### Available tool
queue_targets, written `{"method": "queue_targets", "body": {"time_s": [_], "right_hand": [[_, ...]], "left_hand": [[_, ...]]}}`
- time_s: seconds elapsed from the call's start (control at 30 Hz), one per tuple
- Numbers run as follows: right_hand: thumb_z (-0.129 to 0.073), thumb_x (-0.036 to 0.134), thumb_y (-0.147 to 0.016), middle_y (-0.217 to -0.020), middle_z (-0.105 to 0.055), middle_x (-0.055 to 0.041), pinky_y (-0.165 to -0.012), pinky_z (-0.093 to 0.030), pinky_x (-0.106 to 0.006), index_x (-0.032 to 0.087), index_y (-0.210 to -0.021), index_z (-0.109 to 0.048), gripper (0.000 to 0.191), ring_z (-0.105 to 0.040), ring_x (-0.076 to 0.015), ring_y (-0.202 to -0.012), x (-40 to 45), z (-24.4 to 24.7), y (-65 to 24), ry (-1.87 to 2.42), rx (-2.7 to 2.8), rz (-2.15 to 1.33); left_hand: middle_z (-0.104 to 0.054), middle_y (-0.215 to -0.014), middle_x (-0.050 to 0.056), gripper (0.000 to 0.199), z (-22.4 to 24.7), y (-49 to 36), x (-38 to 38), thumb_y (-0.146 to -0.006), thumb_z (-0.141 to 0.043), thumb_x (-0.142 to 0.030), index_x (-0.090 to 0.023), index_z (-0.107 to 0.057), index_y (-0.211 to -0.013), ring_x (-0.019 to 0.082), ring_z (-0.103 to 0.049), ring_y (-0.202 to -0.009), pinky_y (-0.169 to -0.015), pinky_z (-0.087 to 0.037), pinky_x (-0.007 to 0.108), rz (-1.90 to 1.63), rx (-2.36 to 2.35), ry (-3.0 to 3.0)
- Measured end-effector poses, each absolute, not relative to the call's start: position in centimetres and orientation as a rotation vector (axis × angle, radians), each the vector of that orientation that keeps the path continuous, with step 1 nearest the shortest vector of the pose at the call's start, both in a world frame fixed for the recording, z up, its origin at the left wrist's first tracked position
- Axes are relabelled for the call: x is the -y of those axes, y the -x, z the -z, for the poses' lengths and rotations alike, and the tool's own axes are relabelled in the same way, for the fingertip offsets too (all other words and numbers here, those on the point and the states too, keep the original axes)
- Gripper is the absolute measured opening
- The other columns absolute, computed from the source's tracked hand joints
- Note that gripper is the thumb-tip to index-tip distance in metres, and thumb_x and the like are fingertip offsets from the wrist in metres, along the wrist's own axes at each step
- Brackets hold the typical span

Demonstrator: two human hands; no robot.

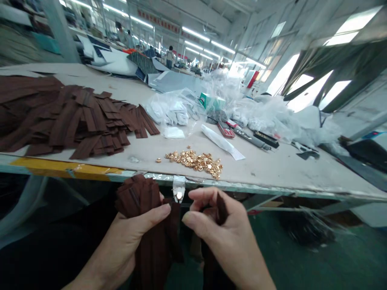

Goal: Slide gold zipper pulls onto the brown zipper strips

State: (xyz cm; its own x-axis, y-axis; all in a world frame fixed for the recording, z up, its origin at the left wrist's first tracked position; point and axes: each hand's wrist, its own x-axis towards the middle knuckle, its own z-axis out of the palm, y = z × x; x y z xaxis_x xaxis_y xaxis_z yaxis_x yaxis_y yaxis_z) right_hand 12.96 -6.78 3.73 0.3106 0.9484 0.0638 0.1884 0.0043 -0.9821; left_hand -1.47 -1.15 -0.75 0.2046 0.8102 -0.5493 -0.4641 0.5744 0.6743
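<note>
The left hand (130,229) is clamping bundled brown zipper strips (137,199) while the right hand (225,229), thumb and forefinger parted, is gripping another strip (222,208), apparently calling for careful separation.

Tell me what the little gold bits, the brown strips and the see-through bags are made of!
The little gold bits look like shiny metal, since they glint, though coated plastic is possible. The brown strips seem to be matt woven cloth: they're flat, dull and bendy. The see-through bags look like thin, glossy plastic, because they're crinkled and catch the light.
</note>
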Motion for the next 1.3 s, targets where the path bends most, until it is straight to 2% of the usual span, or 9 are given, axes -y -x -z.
{"method": "queue_targets", "body": {"time_s": [0.1,0.2,0.4,0.5,0.6,0.73,0.93,1.1,1.3], "right_hand": [[-0.080,0.020,-0.065,-0.072,-0.059,0.0034,-0.048,-0.037,-0.019,0.019,-0.091,-0.070,0.028,-0.044,-0.0072,-0.055,6.7,-0.9,-12.0,1.525,0.949,-0.979],[-0.075,0.023,-0.073,-0.072,-0.061,0.0016,-0.057,-0.041,-0.022,0.017,-0.080,-0.070,0.011,-0.049,-0.0106,-0.062,6.8,1.1,-11.5,1.402,0.958,-0.990],[-0.073,0.022,-0.079,-0.071,-0.063,0.0011,-0.062,-0.042,-0.025,0.020,-0.077,-0.073,0.002,-0.055,-0.0125,-0.066,6.4,2.6,-11.5,1.272,1.017,-0.822],[-0.074,0.020,-0.078,-0.072,-0.062,0.0010,-0.064,-0.043,-0.024,0.021,-0.077,-0.073,0.003,-0.056,-0.0118,-0.068,6.4,2.9,-11.3,1.218,1.053,-0.747],[-0.078,0.026,-0.074,-0.070,-0.061,0.0023,-0.048,-0.037,-0.017,0.019,-0.073,-0.067,0.013,-0.047,-0.0062,-0.054,6.4,2.7,-11.0,1.090,0.801,-0.996],[-0.076,0.038,-0.075,-0.060,-0.057,0.0049,-0.032,-0.011,-0.012,0.016,-0.073,-0.060,0.028,-0.016,0.0021,-0.036,6.1,1.6,-11.1,0.992,0.448,-1.382],[-0.074,0.026,-0.070,-0.055,-0.057,0.0065,-0.032,-0.012,-0.009,0.018,-0.068,-0.045,0.030,-0.019,0.0014,-0.035,5.3,0.8,-11.3,1.017,0.330,-1.495],[-0.069,0.023,-0.069,-0.054,-0.055,0.0065,-0.032,-0.012,-0.009,0.018,-0.065,-0.043,0.027,-0.019,0.0013,-0.036,5.0,1.0,-11.3,1.044,0.330,-1.552],[-0.069,0.023,-0.069,-0.053,-0.053,0.0073,-0.032,-0.011,-0.010,0.019,-0.068,-0.043,0.026,-0.019,0.0005,-0.036,4.8,1.2,-11.6,1.058,0.293,-1.558]], "left_hand": [[-0.071,-0.066,-0.001,0.035,0.6,1.4,0.8,-0.051,-0.088,-0.014,-0.017,-0.068,-0.080,0.016,-0.066,-0.058,-0.054,-0.057,0.025,-0.945,-0.990,-0.475],[-0.071,-0.066,-0.001,0.028,1.0,1.3,1.5,-0.053,-0.087,-0.012,-0.017,-0.069,-0.074,0.014,-0.066,-0.058,-0.054,-0.056,0.021,-0.940,-0.947,-0.468],[-0.077,-0.077,0.011,0.023,1.6,0.4,2.3,-0.061,-0.084,-0.015,-0.011,-0.074,-0.081,0.021,-0.072,-0.066,-0.059,-0.059,0.026,-0.748,-0.932,-0.278],[-0.077,-0.076,0.008,0.023,1.3,0.2,2.2,-0.060,-0.085,-0.015,-0.012,-0.074,-0.080,0.018,-0.071,-0.067,-0.060,-0.058,0.023,-0.821,-0.939,-0.260],[-0.075,-0.071,0.002,0.024,0.8,0.4,1.8,-0.056,-0.087,-0.015,-0.016,-0.072,-0.075,0.015,-0.068,-0.064,-0.061,-0.057,0.022,-0.916,-0.948,-0.301],[-0.071,-0.064,-0.002,0.020,0.3,0.9,1.1,-0.058,-0.085,-0.019,-0.018,-0.068,-0.069,0.015,-0.065,-0.060,-0.061,-0.057,0.026,-0.923,-0.966,-0.443],[-0.068,-0.062,-0.001,0.015,0.4,1.2,0.9,-0.063,-0.080,-0.020,-0.017,-0.065,-0.063,0.016,-0.064,-0.060,-0.062,-0.054,0.027,-0.811,-0.963,-0.471],[-0.071,-0.064,0.002,0.012,0.1,0.9,0.7,-0.065,-0.079,-0.019,-0.016,-0.069,-0.069,0.018,-0.067,-0.063,-0.068,-0.056,0.031,-0.720,-0.934,-0.431],[-0.073,-0.066,0.004,0.013,-0.2,0.6,0.4,-0.062,-0.080,-0.019,-0.016,-0.070,-0.069,0.021,-0.068,-0.061,-0.061,-0.057,0.033,-0.743,-0.929,-0.455]]}}
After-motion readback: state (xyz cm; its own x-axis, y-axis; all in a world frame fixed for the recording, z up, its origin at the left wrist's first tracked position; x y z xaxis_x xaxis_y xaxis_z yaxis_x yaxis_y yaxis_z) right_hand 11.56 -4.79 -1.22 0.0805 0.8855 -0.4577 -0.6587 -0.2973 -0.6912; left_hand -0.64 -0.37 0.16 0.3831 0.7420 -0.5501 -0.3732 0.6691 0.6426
